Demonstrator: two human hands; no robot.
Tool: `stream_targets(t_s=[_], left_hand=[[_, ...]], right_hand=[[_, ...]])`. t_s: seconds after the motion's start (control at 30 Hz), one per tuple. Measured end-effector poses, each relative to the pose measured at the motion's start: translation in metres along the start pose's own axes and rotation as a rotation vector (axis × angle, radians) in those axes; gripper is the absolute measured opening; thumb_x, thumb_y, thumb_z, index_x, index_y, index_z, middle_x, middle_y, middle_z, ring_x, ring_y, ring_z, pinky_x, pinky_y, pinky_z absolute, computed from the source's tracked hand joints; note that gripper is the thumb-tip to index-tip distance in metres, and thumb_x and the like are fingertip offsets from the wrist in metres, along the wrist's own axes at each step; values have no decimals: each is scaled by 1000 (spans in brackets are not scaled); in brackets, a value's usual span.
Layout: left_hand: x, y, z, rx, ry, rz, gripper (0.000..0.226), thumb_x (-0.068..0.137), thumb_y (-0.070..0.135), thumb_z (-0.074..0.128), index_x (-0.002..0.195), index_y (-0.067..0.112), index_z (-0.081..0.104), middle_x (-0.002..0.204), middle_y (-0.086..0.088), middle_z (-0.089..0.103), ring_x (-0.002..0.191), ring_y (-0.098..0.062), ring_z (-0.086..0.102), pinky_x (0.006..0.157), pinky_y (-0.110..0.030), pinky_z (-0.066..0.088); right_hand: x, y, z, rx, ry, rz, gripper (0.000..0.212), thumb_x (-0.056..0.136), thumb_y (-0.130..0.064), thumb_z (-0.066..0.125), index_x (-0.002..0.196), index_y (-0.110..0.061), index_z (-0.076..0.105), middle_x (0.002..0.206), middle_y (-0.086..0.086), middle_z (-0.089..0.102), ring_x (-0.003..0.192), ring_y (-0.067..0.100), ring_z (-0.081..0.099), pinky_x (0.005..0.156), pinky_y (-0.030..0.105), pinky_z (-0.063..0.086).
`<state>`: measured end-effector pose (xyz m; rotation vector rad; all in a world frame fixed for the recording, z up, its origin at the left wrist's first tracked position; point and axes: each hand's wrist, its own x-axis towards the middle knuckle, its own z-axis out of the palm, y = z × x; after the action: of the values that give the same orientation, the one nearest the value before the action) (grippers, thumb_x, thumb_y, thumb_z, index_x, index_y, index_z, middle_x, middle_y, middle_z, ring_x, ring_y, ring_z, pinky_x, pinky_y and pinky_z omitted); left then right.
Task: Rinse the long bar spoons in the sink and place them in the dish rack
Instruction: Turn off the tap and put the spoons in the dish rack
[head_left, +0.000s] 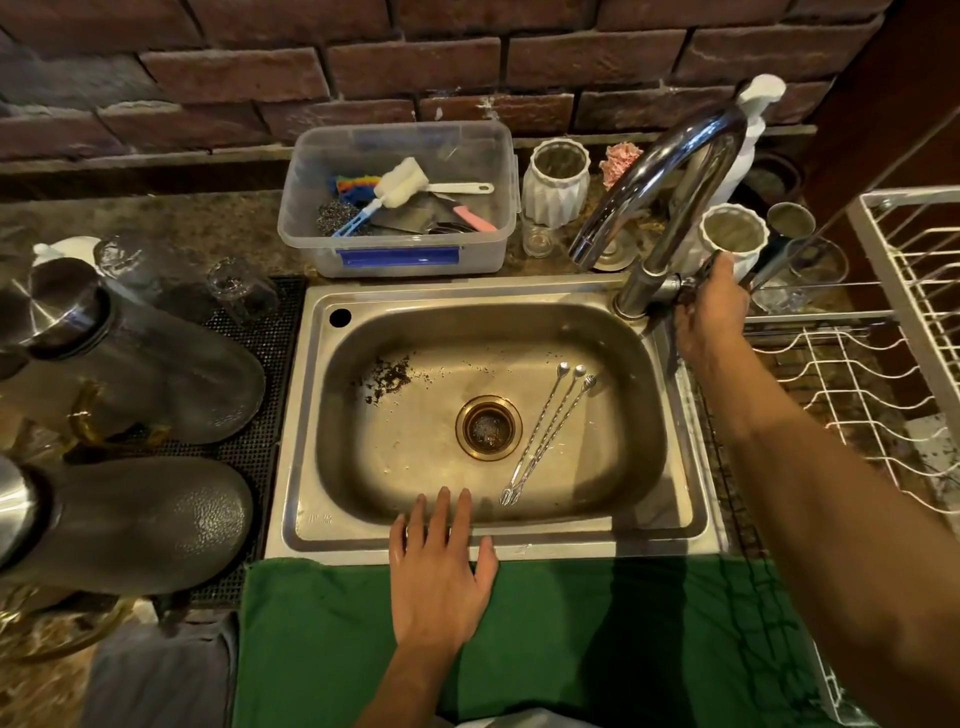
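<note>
Three long bar spoons (548, 431) lie side by side on the bottom of the steel sink (467, 293), just right of the drain (488, 427), bowls pointing to the far right. My left hand (439, 577) rests flat with fingers apart on the sink's front rim, holding nothing. My right hand (711, 312) is closed around the lever at the base of the chrome faucet (660, 182). No water shows at the spout. The white wire dish rack (883, 374) stands to the right of the sink.
A green towel (571, 639) hangs over the front edge. A clear tub (397, 202) of brushes and scourers sits behind the sink. White ribbed vases (556, 182) and glasses stand by the faucet. Dark jugs (135, 525) lie on a mat at left.
</note>
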<state>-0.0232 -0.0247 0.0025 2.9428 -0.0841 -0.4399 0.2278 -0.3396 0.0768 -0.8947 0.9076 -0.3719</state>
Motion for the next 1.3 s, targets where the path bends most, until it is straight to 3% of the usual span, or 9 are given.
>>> stream_targets(t_s=[0.17, 0.27, 0.37, 0.43, 0.47, 0.53, 0.8, 1.0, 1.3], left_hand=[[0, 0, 0, -14, 14, -3, 62, 94, 53, 39, 148, 23, 46, 149, -7, 53, 139, -32, 45, 115, -53, 33], [-1, -1, 2, -15, 27, 8, 61, 94, 52, 41, 147, 22, 48, 148, -7, 54, 138, -32, 47, 114, -53, 33], [0, -1, 1, -16, 52, 14, 61, 94, 51, 44, 146, 21, 49, 146, -7, 56, 135, -33, 49, 114, -52, 32], [0, -1, 2, -13, 67, 17, 61, 93, 51, 45, 146, 20, 49, 145, -7, 57, 134, -32, 50, 114, -52, 31], [0, -1, 3, -10, 73, 20, 61, 93, 51, 45, 146, 20, 49, 145, -7, 57, 134, -32, 50, 114, -52, 32], [0, -3, 6, -9, 79, 18, 61, 94, 51, 45, 146, 19, 49, 144, -7, 58, 134, -32, 50, 114, -53, 32], [0, -4, 7, -22, 107, 18, 60, 95, 50, 44, 146, 19, 49, 141, -7, 61, 132, -32, 52, 114, -53, 32], [1, -4, 9, -22, 91, 6, 61, 94, 50, 43, 145, 18, 50, 136, -7, 64, 129, -30, 55, 113, -53, 34], [0, -2, 6, -35, 103, 21, 60, 95, 51, 42, 146, 19, 49, 134, -6, 65, 127, -31, 56, 113, -52, 33]], right_hand=[[-43, 63, -32, -550, 64, -261, 20, 101, -15, 45, 114, -12, 60, 97, 1, 62, 83, 8, 59, 72, 23, 48], [-58, 129, -62, -750, -4, -6, 15, 99, -8, 49, 99, -13, 63, 100, 11, 69, 83, 18, 68, 73, 33, 59], [-65, 162, -67, -891, -86, 242, 14, 99, -13, 54, 101, -9, 67, 96, 8, 67, 76, 16, 66, 63, 26, 54], [-66, 177, -69, -1544, -169, 149, 16, 96, -26, 59, 110, -22, 68, 103, -4, 67, 89, 13, 65, 65, 22, 49], [-59, 184, -72, -1587, -155, 80, 18, 94, -27, 61, 111, -23, 67, 106, -5, 69, 90, 14, 64, 62, 23, 46], [-47, 195, -73, -1132, -36, 214, 22, 91, -16, 62, 113, -12, 66, 109, 7, 70, 88, 22, 63, 58, 28, 44], [-51, 214, -54, -1305, 31, 70, 14, 93, -10, 58, 104, -6, 65, 109, 16, 68, 97, 36, 66, 82, 41, 57], [-48, 222, -52, -1329, 77, 49, 13, 92, -8, 55, 99, -7, 66, 104, 16, 68, 92, 36, 66, 81, 48, 59], [-59, 180, -56, -1251, 62, -15, 13, 93, -10, 60, 94, 2, 63, 90, 10, 65, 87, 27, 64, 62, 27, 49]])
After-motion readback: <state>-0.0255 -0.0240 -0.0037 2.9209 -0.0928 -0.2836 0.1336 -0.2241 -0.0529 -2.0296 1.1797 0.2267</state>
